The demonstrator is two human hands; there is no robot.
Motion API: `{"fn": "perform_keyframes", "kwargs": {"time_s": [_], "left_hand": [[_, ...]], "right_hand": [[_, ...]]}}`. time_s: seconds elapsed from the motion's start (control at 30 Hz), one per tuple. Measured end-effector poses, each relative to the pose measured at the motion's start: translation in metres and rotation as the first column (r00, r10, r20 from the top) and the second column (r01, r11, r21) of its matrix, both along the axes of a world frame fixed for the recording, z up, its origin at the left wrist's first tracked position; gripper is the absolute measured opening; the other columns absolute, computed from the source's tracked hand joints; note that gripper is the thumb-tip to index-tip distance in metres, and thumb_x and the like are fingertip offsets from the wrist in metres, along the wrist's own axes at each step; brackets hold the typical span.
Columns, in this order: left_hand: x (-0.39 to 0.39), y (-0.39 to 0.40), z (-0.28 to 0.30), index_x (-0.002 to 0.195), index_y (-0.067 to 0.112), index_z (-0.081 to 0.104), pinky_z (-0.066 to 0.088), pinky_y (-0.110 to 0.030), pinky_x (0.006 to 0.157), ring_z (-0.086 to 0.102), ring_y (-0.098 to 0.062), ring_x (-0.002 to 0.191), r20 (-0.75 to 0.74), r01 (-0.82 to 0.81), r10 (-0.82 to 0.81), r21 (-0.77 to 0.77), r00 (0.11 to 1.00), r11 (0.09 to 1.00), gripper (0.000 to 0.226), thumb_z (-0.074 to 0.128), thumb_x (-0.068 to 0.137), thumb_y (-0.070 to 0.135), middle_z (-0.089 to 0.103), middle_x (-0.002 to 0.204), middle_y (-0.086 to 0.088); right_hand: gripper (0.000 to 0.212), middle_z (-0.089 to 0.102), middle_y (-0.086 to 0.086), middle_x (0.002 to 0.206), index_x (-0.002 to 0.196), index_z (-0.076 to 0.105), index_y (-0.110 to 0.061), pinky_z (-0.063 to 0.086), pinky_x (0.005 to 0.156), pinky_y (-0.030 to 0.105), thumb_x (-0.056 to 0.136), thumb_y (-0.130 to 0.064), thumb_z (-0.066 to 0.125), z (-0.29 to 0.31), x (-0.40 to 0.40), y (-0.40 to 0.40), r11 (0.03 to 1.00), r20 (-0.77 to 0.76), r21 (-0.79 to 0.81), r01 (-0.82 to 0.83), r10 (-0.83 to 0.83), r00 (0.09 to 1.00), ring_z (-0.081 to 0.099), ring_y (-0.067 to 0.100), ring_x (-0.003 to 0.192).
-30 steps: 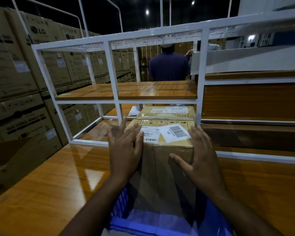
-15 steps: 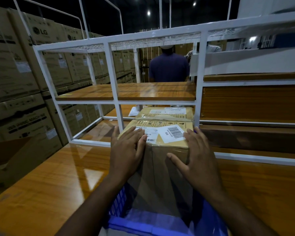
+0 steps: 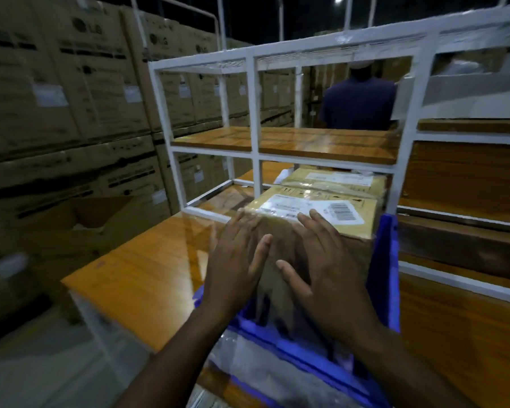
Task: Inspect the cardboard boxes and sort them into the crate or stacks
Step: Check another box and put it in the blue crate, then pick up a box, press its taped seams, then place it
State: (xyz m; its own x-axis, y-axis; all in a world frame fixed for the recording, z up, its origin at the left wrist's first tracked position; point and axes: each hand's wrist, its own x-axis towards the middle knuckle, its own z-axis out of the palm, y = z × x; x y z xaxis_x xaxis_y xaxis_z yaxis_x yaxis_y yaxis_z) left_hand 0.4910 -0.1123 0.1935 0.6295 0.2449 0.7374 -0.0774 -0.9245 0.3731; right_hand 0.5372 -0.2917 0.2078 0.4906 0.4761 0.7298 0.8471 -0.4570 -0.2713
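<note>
The cardboard box [image 3: 312,219] stands in the blue crate [image 3: 384,260] on the tabletop [image 3: 136,266], its white barcode label [image 3: 315,212] too blurred to read. Left hand [image 3: 236,266] and right hand [image 3: 327,269] lie flat, fingers straight, against it. Stacked cartons [image 3: 86,69] read LG. The view has swung left since before.

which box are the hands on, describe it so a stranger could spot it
Find the white metal shelf frame on the wooden table; in front of it sits a blue crate. The cardboard box stands in that crate. Unlike the box behind it, both hands lie flat against its near side.
</note>
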Motion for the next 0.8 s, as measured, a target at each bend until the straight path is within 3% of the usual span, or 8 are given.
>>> {"fn": "perform_keyframes", "kwargs": {"time_s": [0.13,0.33,0.57,0.67,0.8], "left_hand": [[-0.051,0.001,-0.014,0.136,0.025,0.058,0.005,-0.044,0.126,0.027,-0.002,0.149,-0.02,-0.139,0.138,-0.044,0.99,0.989,0.05,0.035,0.104,0.055,0.056,0.145,0.008],[-0.14,-0.009,-0.041,0.131,0.026,0.059,0.014,-0.051,0.124,0.033,-0.007,0.147,-0.04,-0.39,0.388,-0.131,0.921,0.911,0.043,0.041,0.103,0.052,0.06,0.139,0.007],[-0.268,-0.042,-0.077,0.131,0.029,0.058,0.007,-0.038,0.123,0.034,-0.006,0.145,-0.187,-0.666,0.639,-0.169,0.746,0.727,0.048,0.034,0.102,0.06,0.057,0.139,0.011],[-0.315,-0.05,-0.086,0.13,0.028,0.058,0.012,-0.042,0.124,0.038,-0.009,0.143,-0.206,-0.735,0.706,-0.163,0.677,0.658,0.047,0.034,0.102,0.058,0.058,0.136,0.01],[-0.371,-0.054,-0.107,0.127,0.026,0.06,0.021,-0.046,0.122,0.044,-0.012,0.138,-0.229,-0.817,0.784,-0.191,0.576,0.544,0.048,0.035,0.102,0.058,0.061,0.131,0.009]], "right_hand": [[0.064,0.045,0.009,0.151,0.143,0.046,-0.009,0.014,0.121,0.024,0.091,-0.044,0.059,-0.012,-0.018,0.01,0.989,0.002,-0.015,-0.145,0.145,0.989,0.026,0.017,0.145],[0.067,0.048,0.012,0.149,0.142,0.048,-0.005,0.033,0.116,0.047,0.092,-0.05,0.05,-0.043,-0.055,0.027,0.916,-0.066,-0.008,-0.402,0.401,0.914,0.036,0.024,0.143],[0.064,0.048,0.015,0.147,0.14,0.048,-0.004,0.036,0.114,0.049,0.092,-0.044,0.06,-0.085,-0.123,0.048,0.793,-0.231,-0.117,-0.598,0.564,0.793,0.037,0.031,0.142],[0.065,0.047,0.013,0.148,0.142,0.047,-0.006,0.034,0.116,0.044,0.09,-0.04,0.068,-0.097,-0.162,0.056,0.735,-0.282,-0.152,-0.661,0.608,0.742,0.035,0.028,0.144],[0.068,0.041,0.008,0.154,0.147,0.042,-0.011,0.025,0.119,0.037,0.093,-0.045,0.064,-0.112,-0.215,0.066,0.648,-0.332,-0.251,-0.72,0.641,0.692,0.028,0.022,0.147]]}}
